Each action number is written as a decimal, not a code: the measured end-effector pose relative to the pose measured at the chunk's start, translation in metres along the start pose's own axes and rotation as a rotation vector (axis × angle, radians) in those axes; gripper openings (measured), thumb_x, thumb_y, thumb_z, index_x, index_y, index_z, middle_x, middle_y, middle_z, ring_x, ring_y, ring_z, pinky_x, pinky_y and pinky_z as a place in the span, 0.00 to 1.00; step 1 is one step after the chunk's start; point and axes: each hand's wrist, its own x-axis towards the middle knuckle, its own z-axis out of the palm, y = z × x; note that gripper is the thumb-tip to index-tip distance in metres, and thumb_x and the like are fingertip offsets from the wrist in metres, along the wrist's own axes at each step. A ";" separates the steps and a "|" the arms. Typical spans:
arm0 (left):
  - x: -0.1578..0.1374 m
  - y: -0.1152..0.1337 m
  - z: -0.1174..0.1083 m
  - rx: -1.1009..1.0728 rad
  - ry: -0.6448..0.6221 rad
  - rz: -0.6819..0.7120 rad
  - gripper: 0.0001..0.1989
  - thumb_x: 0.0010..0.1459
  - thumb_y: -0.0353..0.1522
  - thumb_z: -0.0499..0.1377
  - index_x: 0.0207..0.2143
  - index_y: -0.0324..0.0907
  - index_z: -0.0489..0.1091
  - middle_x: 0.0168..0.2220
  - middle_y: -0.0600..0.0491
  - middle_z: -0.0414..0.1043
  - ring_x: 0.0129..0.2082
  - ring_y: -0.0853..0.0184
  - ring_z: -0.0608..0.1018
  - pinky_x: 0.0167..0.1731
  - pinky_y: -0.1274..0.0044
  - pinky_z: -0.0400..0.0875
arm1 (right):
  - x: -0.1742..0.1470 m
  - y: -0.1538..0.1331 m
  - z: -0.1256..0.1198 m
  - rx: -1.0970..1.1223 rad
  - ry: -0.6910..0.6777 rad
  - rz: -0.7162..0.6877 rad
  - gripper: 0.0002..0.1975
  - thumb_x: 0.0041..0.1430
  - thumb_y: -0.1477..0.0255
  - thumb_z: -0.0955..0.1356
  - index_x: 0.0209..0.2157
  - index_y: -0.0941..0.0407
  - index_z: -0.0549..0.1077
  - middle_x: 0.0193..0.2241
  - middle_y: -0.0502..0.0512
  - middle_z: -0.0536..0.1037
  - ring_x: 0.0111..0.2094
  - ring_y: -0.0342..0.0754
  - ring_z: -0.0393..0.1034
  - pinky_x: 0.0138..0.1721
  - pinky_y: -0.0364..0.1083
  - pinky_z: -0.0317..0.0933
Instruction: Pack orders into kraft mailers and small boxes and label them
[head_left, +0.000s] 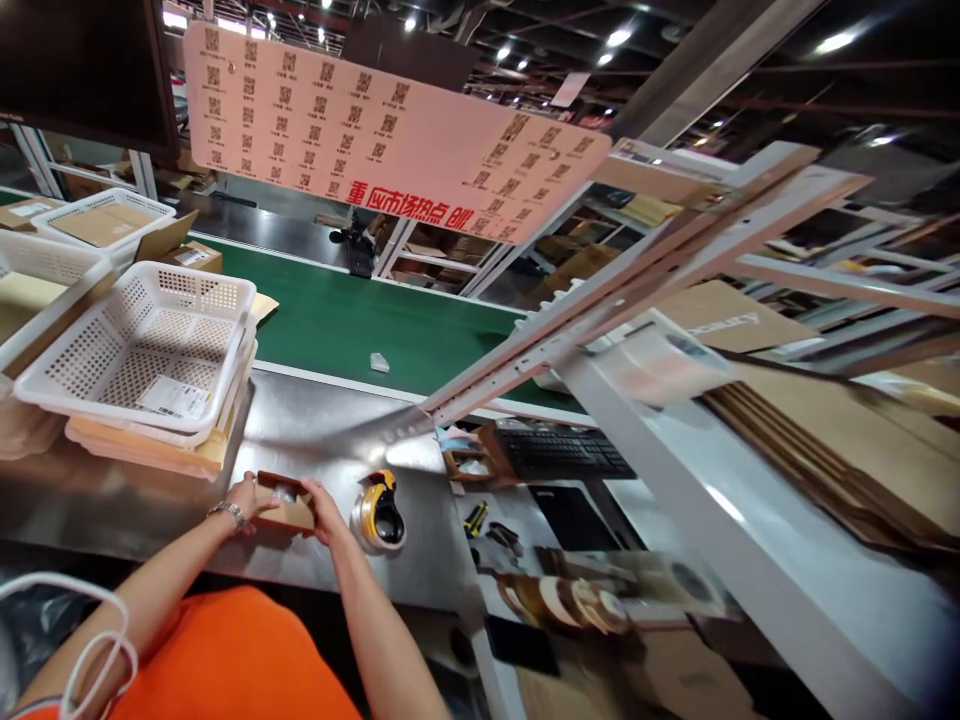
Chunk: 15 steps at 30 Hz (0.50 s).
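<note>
A small brown cardboard box rests on the metal table in front of me, with a flap raised and something pale inside that I cannot make out. My left hand, with a watch at the wrist, grips the box's left side. On the right side, my right hand has its fingers closed along the edge. Just right of that hand sits a yellow and black tape dispenser with a roll of clear tape.
A white perforated basket with a label inside tops a stack at left. Behind the table runs a green conveyor belt. A slanted metal frame rises at right, near a keyboard, tape rolls and stacked flat cardboard.
</note>
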 end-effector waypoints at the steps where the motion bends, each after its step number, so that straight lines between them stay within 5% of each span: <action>1: 0.000 0.000 0.000 -0.018 0.004 -0.003 0.45 0.66 0.46 0.71 0.74 0.40 0.53 0.63 0.26 0.79 0.29 0.56 0.89 0.31 0.68 0.84 | -0.001 0.002 -0.003 -0.008 0.008 -0.009 0.35 0.50 0.49 0.75 0.56 0.50 0.72 0.34 0.49 0.79 0.27 0.48 0.71 0.22 0.42 0.57; 9: 0.009 -0.006 0.001 -0.198 -0.009 -0.068 0.34 0.78 0.43 0.57 0.77 0.39 0.57 0.58 0.34 0.83 0.34 0.59 0.90 0.33 0.72 0.86 | -0.003 0.013 -0.011 -0.073 0.037 -0.094 0.39 0.42 0.57 0.77 0.59 0.49 0.73 0.46 0.54 0.82 0.31 0.49 0.75 0.23 0.43 0.61; 12: 0.010 -0.007 0.002 -0.213 0.020 -0.080 0.33 0.75 0.42 0.61 0.75 0.38 0.63 0.61 0.36 0.82 0.38 0.59 0.90 0.32 0.74 0.87 | -0.003 0.016 -0.012 -0.119 0.050 -0.101 0.37 0.46 0.58 0.76 0.60 0.50 0.74 0.44 0.54 0.83 0.32 0.51 0.76 0.26 0.46 0.66; 15: 0.010 -0.006 0.001 -0.165 0.040 -0.071 0.28 0.72 0.44 0.64 0.66 0.36 0.74 0.53 0.41 0.86 0.36 0.59 0.89 0.28 0.76 0.85 | -0.009 0.019 -0.029 -0.204 0.079 -0.114 0.30 0.52 0.60 0.73 0.57 0.52 0.78 0.42 0.56 0.85 0.37 0.54 0.80 0.34 0.51 0.74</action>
